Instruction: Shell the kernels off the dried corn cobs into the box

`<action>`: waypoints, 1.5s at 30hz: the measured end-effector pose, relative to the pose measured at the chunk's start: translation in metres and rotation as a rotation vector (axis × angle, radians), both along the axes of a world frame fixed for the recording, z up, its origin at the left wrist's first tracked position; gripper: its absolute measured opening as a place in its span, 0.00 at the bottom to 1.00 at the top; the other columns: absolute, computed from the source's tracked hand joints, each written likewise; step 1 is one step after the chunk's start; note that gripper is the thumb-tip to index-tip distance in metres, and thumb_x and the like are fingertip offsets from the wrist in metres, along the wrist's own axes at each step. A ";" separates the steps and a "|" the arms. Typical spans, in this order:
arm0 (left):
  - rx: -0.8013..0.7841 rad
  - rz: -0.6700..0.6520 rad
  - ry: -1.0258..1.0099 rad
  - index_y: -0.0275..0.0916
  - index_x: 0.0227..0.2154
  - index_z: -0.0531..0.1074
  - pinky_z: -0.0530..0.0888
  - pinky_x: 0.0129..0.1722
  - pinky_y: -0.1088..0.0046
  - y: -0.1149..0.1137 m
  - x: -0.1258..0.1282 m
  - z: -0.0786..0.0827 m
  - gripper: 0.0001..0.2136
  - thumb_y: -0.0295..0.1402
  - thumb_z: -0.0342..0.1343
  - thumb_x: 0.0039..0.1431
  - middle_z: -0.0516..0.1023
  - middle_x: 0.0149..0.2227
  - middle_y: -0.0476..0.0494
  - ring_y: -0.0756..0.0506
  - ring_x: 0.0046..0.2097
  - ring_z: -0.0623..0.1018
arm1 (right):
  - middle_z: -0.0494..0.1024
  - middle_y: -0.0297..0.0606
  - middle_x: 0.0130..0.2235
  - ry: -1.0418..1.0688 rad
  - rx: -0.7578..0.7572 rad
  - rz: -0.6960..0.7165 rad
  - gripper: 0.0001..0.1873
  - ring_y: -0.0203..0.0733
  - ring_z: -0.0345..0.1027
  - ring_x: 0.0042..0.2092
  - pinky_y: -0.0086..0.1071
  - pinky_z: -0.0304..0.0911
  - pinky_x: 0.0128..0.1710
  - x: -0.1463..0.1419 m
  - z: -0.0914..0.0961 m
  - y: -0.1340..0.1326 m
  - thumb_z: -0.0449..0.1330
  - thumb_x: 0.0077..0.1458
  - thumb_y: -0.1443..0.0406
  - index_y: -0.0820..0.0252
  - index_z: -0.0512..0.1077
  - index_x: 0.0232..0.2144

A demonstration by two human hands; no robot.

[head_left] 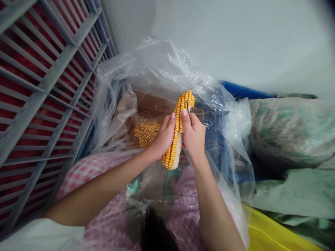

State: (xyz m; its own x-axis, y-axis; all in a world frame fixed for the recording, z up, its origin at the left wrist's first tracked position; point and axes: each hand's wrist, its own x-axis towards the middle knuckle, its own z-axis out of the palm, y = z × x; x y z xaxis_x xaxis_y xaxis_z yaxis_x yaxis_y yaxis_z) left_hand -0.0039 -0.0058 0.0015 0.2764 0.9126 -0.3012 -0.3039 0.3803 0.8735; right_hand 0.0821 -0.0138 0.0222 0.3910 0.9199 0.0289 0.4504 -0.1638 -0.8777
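Observation:
An ear of dried yellow corn point(178, 116) is tilted over a plastic-lined box, its upper end leaning right. My left hand point(164, 136) is closed around its left side, thumb lying along the kernels. A strip on the lower right of the ear is bare, showing pale cob. My right hand point(194, 134) is closed at the ear's right side, gripping a thin dark pointed tool point(187, 105). The tool's tip lies against the kernels near the upper end; its handle is hidden in my fingers. Loose corn kernels point(148, 133) lie in a pile below my left hand.
A clear plastic sheet point(162, 66) lines the cardboard box point(146, 101) and spreads over my checked pink clothing point(86, 169). A grey slatted crate point(49, 80) rises at left. Stuffed sacks point(290, 129), a blue bin edge point(243, 90) and a yellow surface point(272, 232) are at right.

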 end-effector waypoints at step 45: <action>-0.101 -0.005 0.093 0.42 0.37 0.61 0.69 0.19 0.76 -0.006 0.001 0.008 0.19 0.52 0.39 0.56 0.69 0.26 0.50 0.52 0.21 0.70 | 0.61 0.29 0.16 0.037 0.005 -0.038 0.27 0.31 0.54 0.20 0.28 0.47 0.22 0.001 -0.005 -0.003 0.40 0.57 0.48 0.58 0.57 0.15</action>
State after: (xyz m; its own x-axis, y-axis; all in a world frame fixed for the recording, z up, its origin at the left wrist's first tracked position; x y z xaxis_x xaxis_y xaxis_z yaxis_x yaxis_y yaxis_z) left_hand -0.0024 -0.0113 0.0100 0.2481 0.8751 -0.4155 -0.2215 0.4688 0.8551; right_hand 0.0834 -0.0172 0.0175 0.4265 0.9043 0.0189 0.4115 -0.1754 -0.8944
